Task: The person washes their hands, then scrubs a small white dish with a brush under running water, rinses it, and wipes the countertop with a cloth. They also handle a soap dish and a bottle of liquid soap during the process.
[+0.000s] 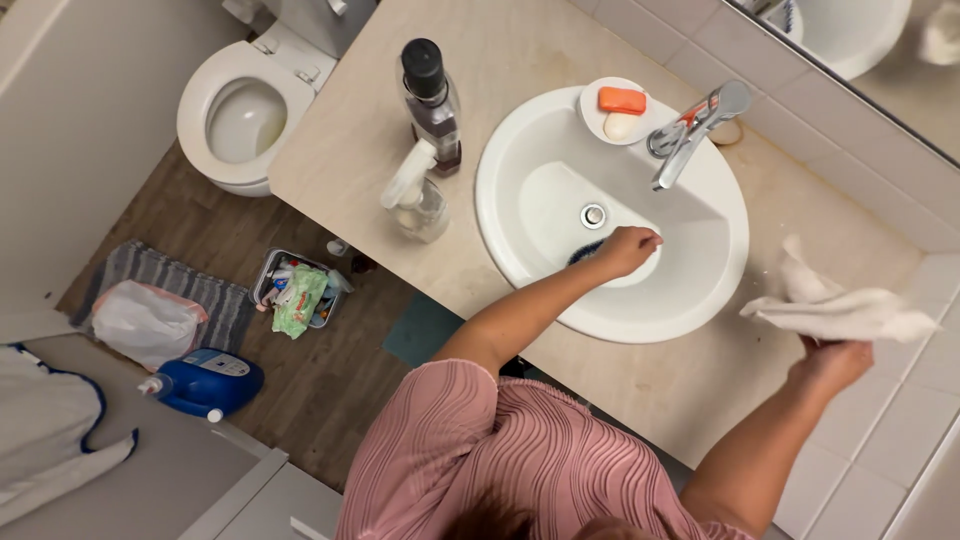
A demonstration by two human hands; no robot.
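Sink wipe-down looks about midway, I'd say. Left hand (625, 250) is down in the sink (700, 290), fingers curled tight on a dark scrubber (587, 252) near the drain (594, 215), at roughly 6 o'clock of it. Right hand (830, 362) is closed on a white cloth (840, 310), held over the counter (640, 385) at 3 o'clock of the sink. The basin looks clean already. The counter shows dull streaks, and the soap dish (600, 120), tap (695, 125) and two bottles (425, 150) sit in place, so that part seems undone.
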